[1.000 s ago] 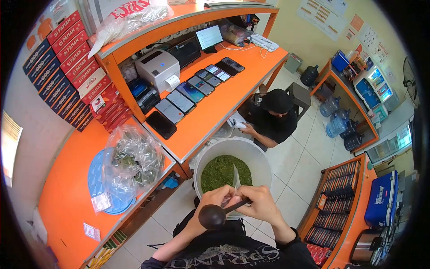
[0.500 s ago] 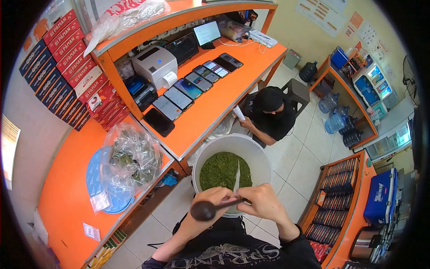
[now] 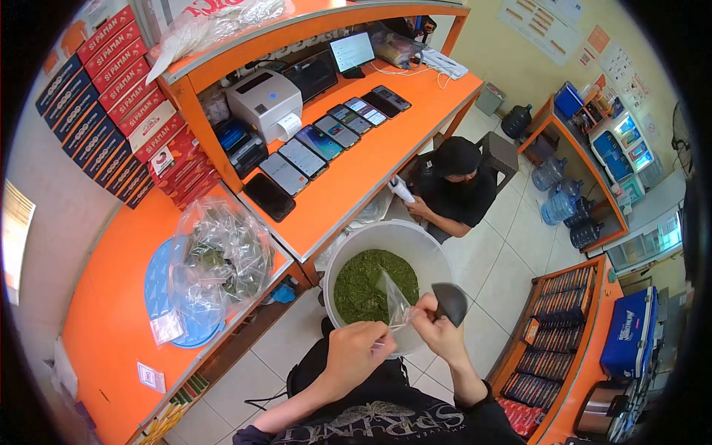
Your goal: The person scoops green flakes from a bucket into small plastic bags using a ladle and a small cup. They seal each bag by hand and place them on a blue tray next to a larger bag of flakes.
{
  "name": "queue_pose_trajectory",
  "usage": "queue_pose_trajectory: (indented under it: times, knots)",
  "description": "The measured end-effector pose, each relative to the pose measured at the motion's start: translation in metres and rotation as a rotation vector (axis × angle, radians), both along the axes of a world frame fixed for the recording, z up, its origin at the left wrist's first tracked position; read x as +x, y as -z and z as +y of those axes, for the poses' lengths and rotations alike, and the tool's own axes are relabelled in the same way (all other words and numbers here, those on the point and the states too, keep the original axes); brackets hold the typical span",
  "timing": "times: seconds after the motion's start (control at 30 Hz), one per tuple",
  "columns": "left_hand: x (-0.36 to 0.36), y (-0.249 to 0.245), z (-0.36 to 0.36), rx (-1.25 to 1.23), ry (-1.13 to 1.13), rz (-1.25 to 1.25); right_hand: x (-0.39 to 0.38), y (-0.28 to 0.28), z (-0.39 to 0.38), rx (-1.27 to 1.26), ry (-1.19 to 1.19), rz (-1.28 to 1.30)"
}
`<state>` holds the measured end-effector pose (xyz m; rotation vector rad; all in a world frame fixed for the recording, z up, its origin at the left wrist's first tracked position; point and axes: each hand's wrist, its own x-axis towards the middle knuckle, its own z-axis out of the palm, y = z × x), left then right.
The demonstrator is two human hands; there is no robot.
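A large white bucket stands before me with chopped green leaves in it. Over the leaves hangs a small clear plastic bag, its upper edge pinched between my two hands. My left hand is closed on the left side of the bag. My right hand grips the bag's other side and also a black ladle, whose rounded bowl sticks out to the right above the knuckles. Most of the ladle's handle is hidden by my fingers.
A co-worker sits low beyond the bucket, holding something white. On the orange counter lie several phones and a label printer. At left, a clear bag of greens rests on a blue lid. A shelf stands right.
The ladle has swung from pointing left over my left hand to the right side of my right hand. My hands have moved apart, and the bag between them is spread wider.
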<state>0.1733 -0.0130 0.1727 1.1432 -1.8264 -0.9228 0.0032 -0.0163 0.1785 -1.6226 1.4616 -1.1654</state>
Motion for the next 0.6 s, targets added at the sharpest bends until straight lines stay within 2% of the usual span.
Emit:
queue_pose_trajectory:
  times: [0.03,0.07,0.13,0.23,0.33,0.37,0.43,0.47,0.5,0.53,0.57,0.6]
  knots:
    - [-0.001,0.002,0.000,0.027,-0.034,0.031,0.000,-0.008,-0.001,-0.076,-0.002,0.250]
    - [-0.003,0.001,-0.001,0.053,-0.068,0.062,0.000,-0.008,0.000,-0.010,-0.011,0.343]
    - [-0.007,0.003,-0.005,0.090,-0.075,-0.014,0.008,-0.009,-0.001,0.017,0.011,0.368]
    - [-0.019,0.029,-0.013,0.074,-0.063,-0.027,0.021,-0.006,-0.016,-0.130,0.171,0.476]
    - [-0.011,0.031,-0.016,0.106,-0.058,-0.224,0.001,0.008,-0.025,-0.008,0.190,0.442]
    - [-0.006,0.021,-0.022,0.140,-0.051,-0.089,-0.006,0.003,-0.022,0.167,0.114,0.316]
    - [0.009,-0.001,-0.030,0.225,-0.033,0.173,-0.011,-0.002,-0.017,0.416,-0.020,-0.192]
    - [0.011,0.018,-0.032,0.236,0.064,0.281,-0.012,-0.003,-0.013,0.538,-0.082,-0.455]
    - [0.010,0.050,-0.035,0.244,0.160,0.389,-0.017,-0.006,-0.012,0.642,-0.166,-0.476]
    - [0.008,0.051,-0.041,0.247,0.256,0.500,-0.019,-0.004,-0.010,0.637,-0.202,-0.630]
    - [0.011,0.036,-0.033,0.908,0.286,0.769,-0.021,-0.001,-0.009,0.626,-0.240,-0.781]
    - [0.010,0.039,-0.035,0.833,0.241,0.758,-0.023,0.002,-0.009,0.614,-0.276,-0.936]
